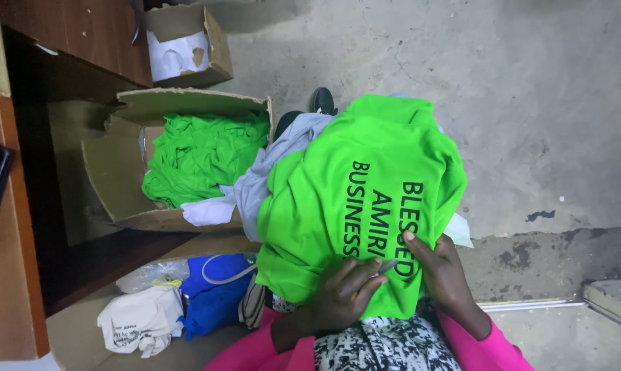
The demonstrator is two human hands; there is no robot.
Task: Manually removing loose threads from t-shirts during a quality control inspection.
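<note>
A bright green T-shirt with dark printed lettering lies bunched over the person's lap, filling the middle of the view. The left hand sits at about 6 o'clock on the shirt's lower edge, its fingers curled in and pinching a small grey tool against the cloth; what kind of tool it is cannot be told. The right hand lies just at 3 o'clock of the left, fingers bent and gripping the green fabric, with one fingertip pressed flat onto the lettering. Pink sleeves and a black-and-white patterned garment show at the bottom edge.

At 10 o'clock of the shirt, an open cardboard box stands on the floor, holding a heap of more green garments. A pale grey cloth spills from the box's right side and tucks under the green shirt, touching it. At 11 o'clock, further off, a smaller cardboard box holds torn white paper. At 8 o'clock of the hands lie a blue bag with a pale cord, a crumpled white bag just beside it, and a clear plastic wrap above them. A brown wooden cabinet runs along the left edge. A dark shoe peeks out at 12 o'clock above the shirt, on the grey concrete floor.
</note>
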